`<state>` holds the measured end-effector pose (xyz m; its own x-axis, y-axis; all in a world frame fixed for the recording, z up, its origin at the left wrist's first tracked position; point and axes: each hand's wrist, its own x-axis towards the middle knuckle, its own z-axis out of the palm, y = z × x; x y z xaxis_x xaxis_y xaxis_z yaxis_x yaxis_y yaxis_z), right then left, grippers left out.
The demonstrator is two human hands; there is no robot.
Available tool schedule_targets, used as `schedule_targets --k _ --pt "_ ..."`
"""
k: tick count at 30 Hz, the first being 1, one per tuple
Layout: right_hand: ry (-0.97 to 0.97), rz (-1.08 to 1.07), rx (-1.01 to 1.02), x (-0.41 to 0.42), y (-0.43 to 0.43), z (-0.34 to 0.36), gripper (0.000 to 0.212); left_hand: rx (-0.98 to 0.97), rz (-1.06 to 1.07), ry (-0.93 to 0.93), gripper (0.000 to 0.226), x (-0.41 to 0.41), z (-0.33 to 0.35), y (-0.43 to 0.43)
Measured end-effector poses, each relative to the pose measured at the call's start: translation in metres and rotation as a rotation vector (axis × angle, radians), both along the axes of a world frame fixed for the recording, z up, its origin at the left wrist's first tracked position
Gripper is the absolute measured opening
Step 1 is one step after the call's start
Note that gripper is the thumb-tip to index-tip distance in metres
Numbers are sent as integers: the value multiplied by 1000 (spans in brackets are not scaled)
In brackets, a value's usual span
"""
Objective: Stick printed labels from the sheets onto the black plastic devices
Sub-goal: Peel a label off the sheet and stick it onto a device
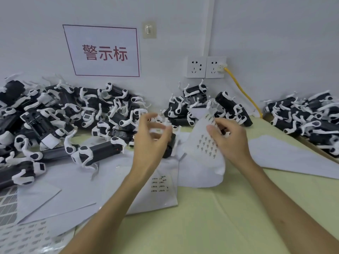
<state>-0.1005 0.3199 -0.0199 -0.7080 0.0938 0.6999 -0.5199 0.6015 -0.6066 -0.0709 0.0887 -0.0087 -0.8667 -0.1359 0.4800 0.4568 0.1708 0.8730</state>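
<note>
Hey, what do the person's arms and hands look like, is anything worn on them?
The left hand and right hand have no gloves, and no rings, watch or wristband show. The forearms are uncovered to the frame edge, with no sleeves in view.

A single wide-angle view, worn on the person's head, looks forward and down across the desk (229,226) toward the wall (275,33), which fills the frame from 9 round to 3 o'clock. Both forearms enter close to the lens from 6 o'clock, and the left hand (148,138) and right hand (231,142) sit near centre.
</note>
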Motion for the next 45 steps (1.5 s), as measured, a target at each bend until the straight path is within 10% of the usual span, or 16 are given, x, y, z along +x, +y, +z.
schedule_targets --k 18,27,45 --pt "-131 348 77 24 -30 3 22 364 -567 -623 26 3 -24 23" --pt "-167 370 286 25 -24 10 25 652 -646 -626 25 5 -19 18" --pt "-204 377 134 23 -28 12 22 517 -476 -558 31 5 -22 20"
